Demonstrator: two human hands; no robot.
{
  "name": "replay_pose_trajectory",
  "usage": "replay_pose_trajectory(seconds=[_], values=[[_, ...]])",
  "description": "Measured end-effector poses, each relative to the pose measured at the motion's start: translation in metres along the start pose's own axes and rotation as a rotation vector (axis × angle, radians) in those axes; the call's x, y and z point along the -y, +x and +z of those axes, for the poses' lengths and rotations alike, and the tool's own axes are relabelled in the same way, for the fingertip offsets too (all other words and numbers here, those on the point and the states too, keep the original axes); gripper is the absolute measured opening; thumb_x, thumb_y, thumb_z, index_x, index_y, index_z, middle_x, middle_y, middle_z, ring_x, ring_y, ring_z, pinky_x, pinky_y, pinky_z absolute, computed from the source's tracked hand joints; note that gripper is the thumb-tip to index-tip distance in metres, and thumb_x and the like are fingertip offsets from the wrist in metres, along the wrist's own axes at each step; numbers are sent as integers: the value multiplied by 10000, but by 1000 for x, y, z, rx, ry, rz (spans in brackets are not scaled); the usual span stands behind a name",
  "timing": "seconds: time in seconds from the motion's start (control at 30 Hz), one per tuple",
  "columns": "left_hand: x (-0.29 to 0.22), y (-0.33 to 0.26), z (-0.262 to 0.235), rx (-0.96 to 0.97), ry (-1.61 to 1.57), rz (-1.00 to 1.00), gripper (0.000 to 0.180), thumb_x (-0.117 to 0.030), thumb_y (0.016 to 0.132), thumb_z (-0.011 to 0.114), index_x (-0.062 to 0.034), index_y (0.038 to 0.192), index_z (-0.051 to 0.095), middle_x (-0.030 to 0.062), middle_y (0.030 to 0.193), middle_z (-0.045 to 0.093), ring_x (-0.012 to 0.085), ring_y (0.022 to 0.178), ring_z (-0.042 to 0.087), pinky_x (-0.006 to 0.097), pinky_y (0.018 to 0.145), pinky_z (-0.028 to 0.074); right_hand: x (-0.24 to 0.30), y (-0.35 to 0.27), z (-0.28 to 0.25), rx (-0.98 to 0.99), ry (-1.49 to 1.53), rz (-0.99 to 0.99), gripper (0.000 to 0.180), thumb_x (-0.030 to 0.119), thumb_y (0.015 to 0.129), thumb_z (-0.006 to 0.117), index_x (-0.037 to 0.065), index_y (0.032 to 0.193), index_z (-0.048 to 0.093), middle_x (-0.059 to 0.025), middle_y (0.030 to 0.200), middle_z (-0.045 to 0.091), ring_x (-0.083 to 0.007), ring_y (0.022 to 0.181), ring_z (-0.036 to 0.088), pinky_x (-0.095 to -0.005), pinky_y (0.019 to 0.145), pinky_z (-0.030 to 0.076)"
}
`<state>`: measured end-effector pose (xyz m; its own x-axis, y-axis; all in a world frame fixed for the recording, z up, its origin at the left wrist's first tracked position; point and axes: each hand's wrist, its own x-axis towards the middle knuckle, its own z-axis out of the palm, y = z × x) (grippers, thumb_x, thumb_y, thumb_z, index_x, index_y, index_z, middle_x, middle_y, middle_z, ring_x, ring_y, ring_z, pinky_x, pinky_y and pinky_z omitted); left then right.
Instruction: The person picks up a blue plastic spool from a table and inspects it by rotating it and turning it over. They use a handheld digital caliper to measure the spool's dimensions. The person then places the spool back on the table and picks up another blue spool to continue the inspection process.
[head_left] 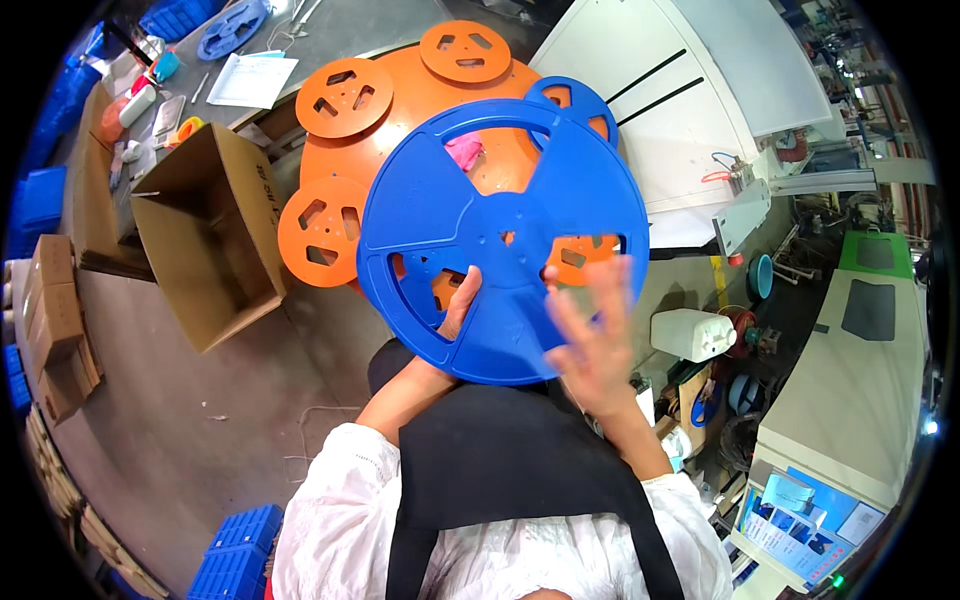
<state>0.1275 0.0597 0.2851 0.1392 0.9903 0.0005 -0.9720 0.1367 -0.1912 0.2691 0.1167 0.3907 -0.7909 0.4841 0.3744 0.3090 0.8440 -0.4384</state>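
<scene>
Gripping the blue reel (500,215) at its lower left, the left hand (459,308) shows its thumb at a cut-out; its other fingers are hidden. Blurred, the right hand (597,355) spreads loosely over the reel's right side, contact unclear. The reel hides part of an orange table (412,108) bearing smaller orange discs (345,97).

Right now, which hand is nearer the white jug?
Right. The right hand, blurred, is at the lower right of the blue reel; the white jug is off to its right. The left hand holds the reel's lower left, farther away.
</scene>
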Motion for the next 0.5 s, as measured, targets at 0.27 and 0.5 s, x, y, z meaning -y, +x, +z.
replay_pose_trajectory(seconds=[0.27,0.5], values=[[15,13,-18,160,4,-262,869,-627,861,544,-76,1469,256,168,1316,481,284,1168,530,501,1057,392,-56,-52,-47,-663,674,741,548,387,1002,438,47,1425,371,-116,1486,346,-269,1330,385,-430,1089,322],[18,29,-17,44,37,-344,905,-667,841,532,-80,1473,254,176,1287,493,297,1111,551,512,1045,399,-62,-55,-34,-751,878,853,630,493,1001,348,44,1442,322,-107,1396,447,-233,1194,514,-407,987,442]])
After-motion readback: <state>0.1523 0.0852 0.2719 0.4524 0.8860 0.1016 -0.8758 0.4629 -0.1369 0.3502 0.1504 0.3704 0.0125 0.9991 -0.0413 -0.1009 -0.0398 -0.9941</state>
